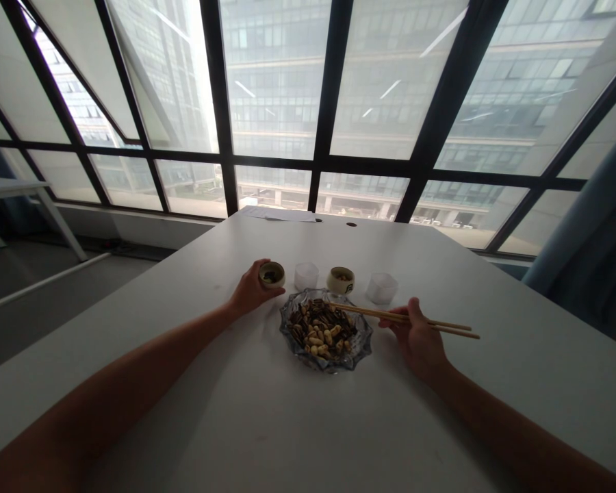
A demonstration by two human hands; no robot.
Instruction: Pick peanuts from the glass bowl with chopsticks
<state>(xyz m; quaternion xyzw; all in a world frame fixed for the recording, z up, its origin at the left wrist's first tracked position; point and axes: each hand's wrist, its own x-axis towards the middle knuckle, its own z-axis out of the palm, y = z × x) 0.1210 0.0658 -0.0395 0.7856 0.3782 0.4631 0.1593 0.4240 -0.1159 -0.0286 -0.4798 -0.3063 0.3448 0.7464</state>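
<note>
My left hand (252,290) is closed round a small ceramic cup (272,275), tilted slightly toward me, with something dark inside. In my right hand (419,339) is a pair of chopsticks (449,326). Their tips reach over the far part of a scalloped glass bowl (363,348). Peanuts (324,337) lie toward the near side of this bowl, among dark striped sunflower seeds (308,316). Whether the tips pinch a seed is too small to tell.
Behind the bowl stand a translucent plastic cup (306,276), a second ceramic cup (341,280) with bits inside, and another translucent cup (382,287). Papers (280,214) lie at the far edge of the white table (226,418), before the windows.
</note>
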